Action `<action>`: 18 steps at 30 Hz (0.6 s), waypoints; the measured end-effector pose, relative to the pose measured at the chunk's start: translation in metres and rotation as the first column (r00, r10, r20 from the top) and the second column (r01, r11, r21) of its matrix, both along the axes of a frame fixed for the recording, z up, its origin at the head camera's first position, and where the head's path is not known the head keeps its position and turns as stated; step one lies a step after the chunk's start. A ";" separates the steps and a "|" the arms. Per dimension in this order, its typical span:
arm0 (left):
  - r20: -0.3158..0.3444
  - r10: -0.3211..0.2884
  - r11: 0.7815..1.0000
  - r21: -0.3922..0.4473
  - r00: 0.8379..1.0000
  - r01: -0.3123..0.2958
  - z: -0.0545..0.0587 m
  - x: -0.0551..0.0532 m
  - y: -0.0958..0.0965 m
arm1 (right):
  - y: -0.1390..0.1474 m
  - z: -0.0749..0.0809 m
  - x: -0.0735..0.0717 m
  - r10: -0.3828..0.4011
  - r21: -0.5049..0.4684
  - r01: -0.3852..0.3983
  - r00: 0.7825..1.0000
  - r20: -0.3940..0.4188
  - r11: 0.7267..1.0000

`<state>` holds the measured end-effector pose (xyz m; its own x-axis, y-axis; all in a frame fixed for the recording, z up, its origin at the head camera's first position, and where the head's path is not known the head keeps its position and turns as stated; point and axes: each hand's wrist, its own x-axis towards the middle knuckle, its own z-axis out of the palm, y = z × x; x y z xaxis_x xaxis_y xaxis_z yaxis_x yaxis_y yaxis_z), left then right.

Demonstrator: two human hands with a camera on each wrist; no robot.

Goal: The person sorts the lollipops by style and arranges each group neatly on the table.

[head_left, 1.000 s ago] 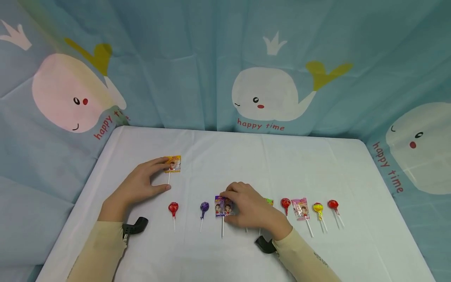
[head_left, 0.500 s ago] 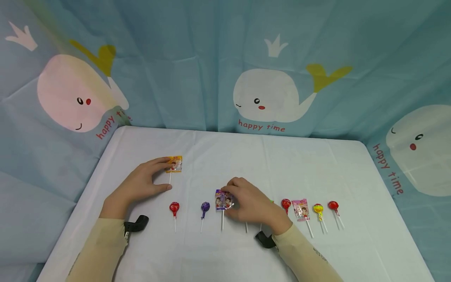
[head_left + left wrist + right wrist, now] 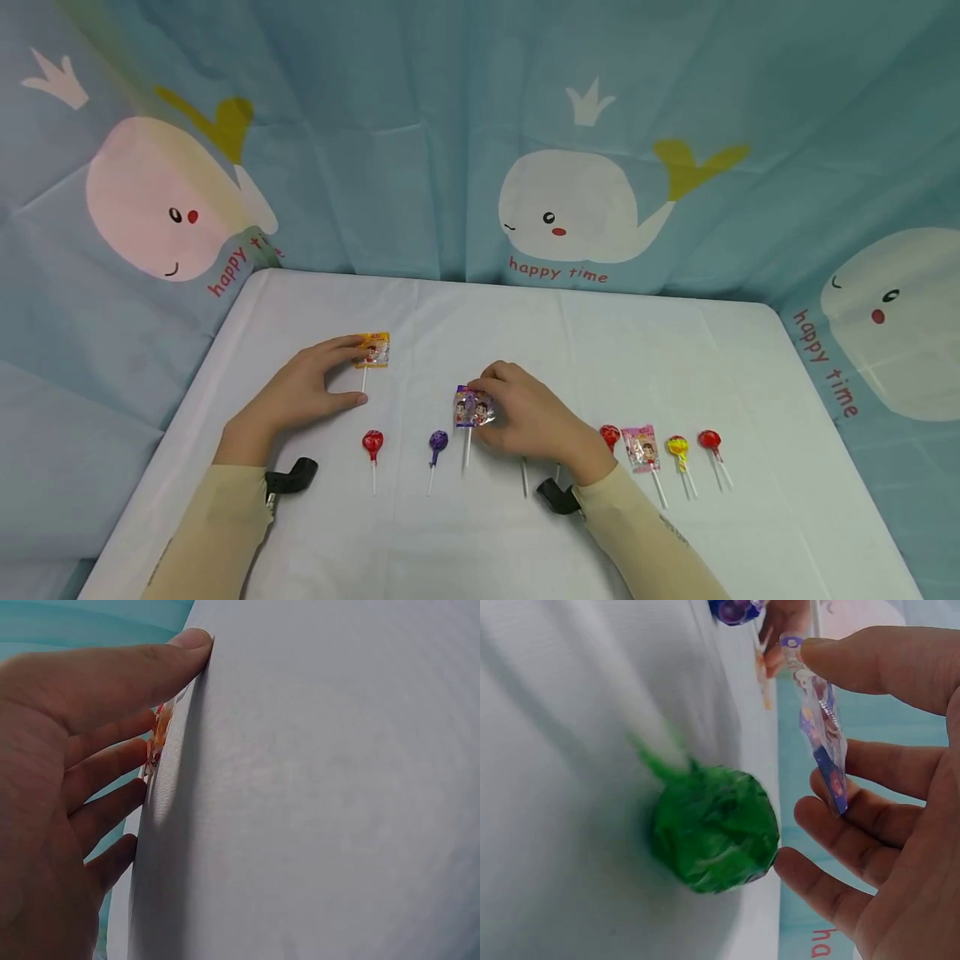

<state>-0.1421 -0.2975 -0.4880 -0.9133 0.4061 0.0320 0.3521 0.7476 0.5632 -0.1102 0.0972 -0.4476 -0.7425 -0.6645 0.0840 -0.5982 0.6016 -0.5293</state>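
Note:
My left hand (image 3: 303, 387) rests on the table at the left, fingertips on the orange-wrapped lollipop (image 3: 379, 350) and thumb set apart near its white stick. In the left wrist view the fingers (image 3: 105, 769) are spread and only loosely bent. With thumb and fingers my right hand (image 3: 528, 421) pinches a lollipop in a flat purple wrapper (image 3: 465, 410), its stick pointing toward the person. The right wrist view has that purple wrapper (image 3: 823, 739) raised beside a green lollipop (image 3: 716, 829) on the cloth. In the head view the right hand hides the green lollipop's head.
To the near left lie a red lollipop (image 3: 372, 442) and a round purple lollipop (image 3: 438, 443). Right of the right hand come another red lollipop (image 3: 610, 436), a pink-wrapped one (image 3: 642, 450), a yellow one (image 3: 678, 447) and a red one (image 3: 709, 438). A whale-print curtain (image 3: 420, 192) borders the table.
The right hand has lifted the purple-wrapped lollipop and shifted it away from the person, slightly left. The left hand has stayed on the orange-wrapped lollipop.

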 end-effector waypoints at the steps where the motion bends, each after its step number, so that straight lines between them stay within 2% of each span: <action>1: -0.001 0.001 1.000 0.000 1.000 -0.001 0.000 0.000 0.000 | -0.001 0.000 -0.001 0.001 -0.001 -0.001 1.000 -0.002 1.000; 9: -0.007 -0.010 0.999 0.040 1.000 0.010 0.001 0.001 0.000 | -0.007 0.005 -0.009 -0.003 -0.008 0.003 1.000 0.014 1.000; 18: 0.028 0.008 1.000 0.010 1.000 -0.008 0.001 0.003 0.000 | -0.014 0.012 -0.025 0.010 -0.044 -0.009 0.999 0.034 0.999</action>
